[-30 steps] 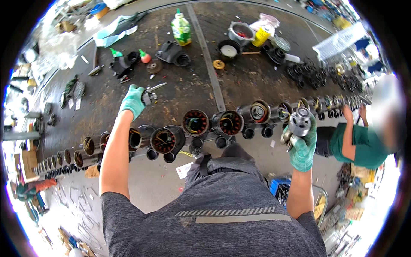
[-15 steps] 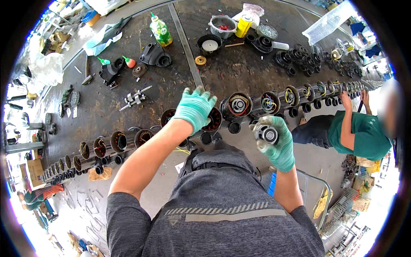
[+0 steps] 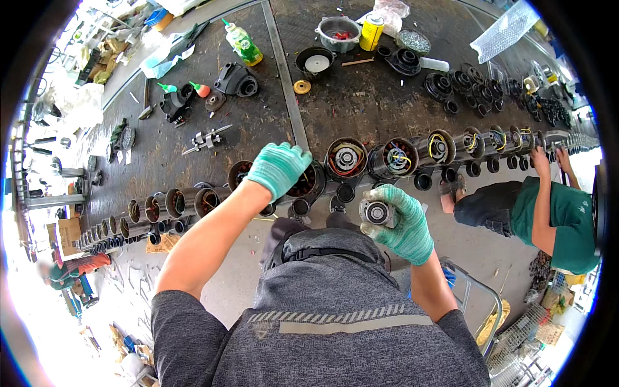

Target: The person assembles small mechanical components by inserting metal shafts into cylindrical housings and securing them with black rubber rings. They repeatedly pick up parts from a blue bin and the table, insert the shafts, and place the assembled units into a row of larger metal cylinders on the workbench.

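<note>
While a dark, scuffed bench (image 3: 374, 103) filled the view, a long row of cylindrical housings (image 3: 392, 157) lined its near edge, several with coloured wires inside. A co-worker (image 3: 570, 222) in a green shirt stood at right, hands at the row. Toward the far side of the bench sat a grey bowl (image 3: 327, 41) holding red pieces, a green bottle (image 3: 244, 45) and a yellow can (image 3: 371, 33).

At centre, the person's gloved left hand (image 3: 278, 169) lay over a dark housing (image 3: 314, 184), fingers bent across its top; whether they gripped the rim could not be told. The gloved right hand (image 3: 409, 229) had its fingers closed around a round silver part (image 3: 378, 213), ringed face up, just in front of the row on the person's side and seemingly apart from the housings.

A second earlier the left hand had been at a metal shafted piece (image 3: 206, 139), which now lay by itself on the bench, left of that hand; the right hand, then farther out, had come inward. The shift appeared to bring both hands to the same stretch of housings. Smallest of all, a brass-coloured ring (image 3: 302, 87) lay flat beyond the left hand.
</note>
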The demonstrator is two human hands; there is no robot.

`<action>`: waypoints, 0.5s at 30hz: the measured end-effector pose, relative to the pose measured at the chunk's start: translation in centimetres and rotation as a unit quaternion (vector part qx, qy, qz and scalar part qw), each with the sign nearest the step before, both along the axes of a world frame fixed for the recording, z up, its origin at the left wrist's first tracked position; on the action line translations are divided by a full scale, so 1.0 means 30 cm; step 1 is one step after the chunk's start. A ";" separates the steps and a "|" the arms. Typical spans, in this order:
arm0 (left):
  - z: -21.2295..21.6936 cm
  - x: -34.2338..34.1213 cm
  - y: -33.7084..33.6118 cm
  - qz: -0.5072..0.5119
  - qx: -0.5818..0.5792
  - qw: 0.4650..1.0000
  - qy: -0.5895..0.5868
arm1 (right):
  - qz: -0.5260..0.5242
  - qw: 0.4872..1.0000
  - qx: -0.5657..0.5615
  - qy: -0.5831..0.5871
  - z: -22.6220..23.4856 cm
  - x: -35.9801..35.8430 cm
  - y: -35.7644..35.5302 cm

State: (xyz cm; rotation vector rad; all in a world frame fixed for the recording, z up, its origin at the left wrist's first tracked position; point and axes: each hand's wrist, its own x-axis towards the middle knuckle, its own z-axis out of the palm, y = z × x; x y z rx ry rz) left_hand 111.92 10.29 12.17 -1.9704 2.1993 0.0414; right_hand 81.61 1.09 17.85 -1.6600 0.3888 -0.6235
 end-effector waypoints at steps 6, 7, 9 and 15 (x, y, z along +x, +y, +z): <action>0.023 0.053 0.031 0.048 0.037 0.995 0.079 | -0.011 0.997 0.075 -0.017 -0.026 -0.022 0.019; 0.025 0.065 0.025 0.032 0.038 0.995 0.091 | -0.012 0.994 0.106 -0.020 -0.031 -0.021 0.030; 0.038 0.097 0.009 0.002 0.037 0.992 0.118 | -0.020 0.990 0.133 -0.036 -0.035 -0.007 0.053; 0.039 0.147 0.013 -0.035 -0.011 0.981 0.188 | -0.063 0.997 0.022 -0.042 -0.055 0.068 0.118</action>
